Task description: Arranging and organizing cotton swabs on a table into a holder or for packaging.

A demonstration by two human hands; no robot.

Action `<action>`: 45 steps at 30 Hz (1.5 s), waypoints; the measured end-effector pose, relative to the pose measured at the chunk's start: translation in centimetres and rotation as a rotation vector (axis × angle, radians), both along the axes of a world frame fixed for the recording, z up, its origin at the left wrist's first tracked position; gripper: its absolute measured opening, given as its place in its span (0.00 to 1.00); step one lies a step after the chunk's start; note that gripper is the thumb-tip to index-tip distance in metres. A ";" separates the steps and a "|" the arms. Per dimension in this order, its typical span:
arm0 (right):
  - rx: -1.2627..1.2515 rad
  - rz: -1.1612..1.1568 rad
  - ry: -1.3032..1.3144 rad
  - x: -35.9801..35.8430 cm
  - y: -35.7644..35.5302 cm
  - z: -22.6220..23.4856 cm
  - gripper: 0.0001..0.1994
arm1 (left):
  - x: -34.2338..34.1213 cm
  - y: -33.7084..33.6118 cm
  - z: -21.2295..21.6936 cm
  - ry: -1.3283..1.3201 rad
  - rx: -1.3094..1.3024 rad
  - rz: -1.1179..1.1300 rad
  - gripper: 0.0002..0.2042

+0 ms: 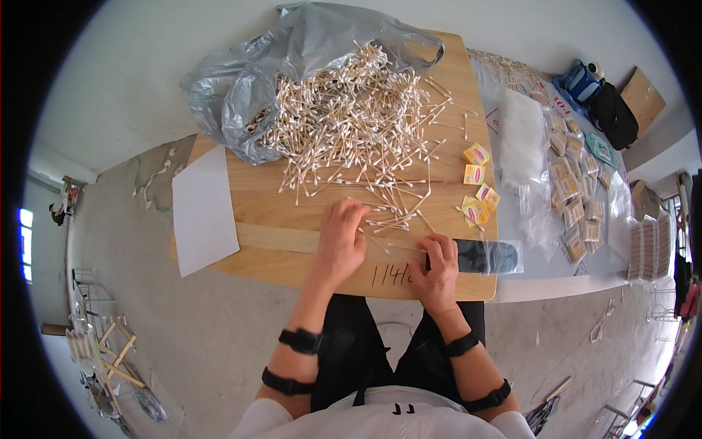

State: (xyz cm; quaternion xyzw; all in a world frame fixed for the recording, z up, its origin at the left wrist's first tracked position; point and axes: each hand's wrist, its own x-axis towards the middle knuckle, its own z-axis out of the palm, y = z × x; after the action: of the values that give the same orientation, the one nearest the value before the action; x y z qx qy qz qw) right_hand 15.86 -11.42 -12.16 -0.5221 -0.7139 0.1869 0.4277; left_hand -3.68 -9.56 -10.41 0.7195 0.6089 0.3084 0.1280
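Head view shows a light wooden board [256, 197] carrying a wide heap of white-tipped wooden cotton swabs [351, 117] spilling from a crumpled grey plastic bag [248, 80] at its far-left corner. Left hand [338, 245] lies palm down, fingers loosely spread, on swabs near the board's near edge. Right hand [437, 267] presses a clear plastic pouch with a dark insert [486, 256] at the near-right corner, pinching a swab. Small yellow packets [477, 183] sit along the right edge; a white paper sheet [201, 212] overhangs the left edge.
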 end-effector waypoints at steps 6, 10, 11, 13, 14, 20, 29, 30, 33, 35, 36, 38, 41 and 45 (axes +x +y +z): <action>-0.019 -0.035 -0.038 -0.5 0.2 -0.5 0.06 | 1.4 -3.1 -0.8 -0.012 -0.009 0.065 0.12; -0.078 -0.097 -0.047 -0.8 0.6 -0.4 0.04 | 3.1 -3.1 -0.8 0.022 -0.105 -0.001 0.11; -0.080 -0.107 -0.048 -0.6 0.4 -0.8 0.04 | 3.6 -3.2 -1.0 0.037 -0.107 -0.029 0.12; -0.038 -0.091 -0.013 -0.2 0.3 -1.4 0.08 | 4.1 -2.8 -1.2 -0.035 -0.080 0.000 0.15; -0.038 -0.094 -0.012 0.0 0.1 -1.6 0.08 | 4.1 -2.6 -1.3 -0.110 -0.054 0.034 0.17; -0.057 -0.024 0.090 0.1 -0.3 -0.8 0.17 | 2.7 -0.7 -3.0 -0.335 0.046 0.042 0.27; 0.202 -0.051 0.119 -1.3 0.2 -1.9 0.06 | 1.5 -0.3 -5.0 -0.035 0.153 0.058 0.20; 0.185 -0.046 0.110 -1.1 0.1 -1.6 0.05 | 1.5 -0.4 -5.6 -0.033 0.147 0.070 0.20; 0.147 -0.070 0.078 0.0 -0.2 -1.9 0.04 | 2.1 -0.2 -7.0 -0.031 0.221 0.026 0.19; 0.171 -0.066 0.104 0.2 -0.4 -2.0 0.03 | 2.4 -0.4 -6.9 0.011 0.231 0.046 0.18; 0.179 -0.089 0.102 0.2 -0.4 -2.2 0.03 | 2.5 -0.4 -6.7 0.007 0.238 0.023 0.18; 0.116 -0.045 0.096 0.2 -0.3 -2.5 0.06 | 2.6 -0.3 -6.4 0.063 0.282 0.039 0.18; 0.066 -0.033 0.096 -0.1 -0.5 -2.0 0.05 | 1.8 -0.3 -6.7 0.044 0.201 0.023 0.16; 0.065 -0.050 0.101 -0.1 -0.4 -1.9 0.05 | 2.1 -0.5 -6.0 0.057 0.165 0.019 0.16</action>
State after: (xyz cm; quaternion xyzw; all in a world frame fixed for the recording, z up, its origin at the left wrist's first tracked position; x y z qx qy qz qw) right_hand 15.72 -11.85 -14.01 -0.5155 -0.6837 0.1790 0.4845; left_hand -1.55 -10.10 -16.41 0.7303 0.5917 0.3381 0.0482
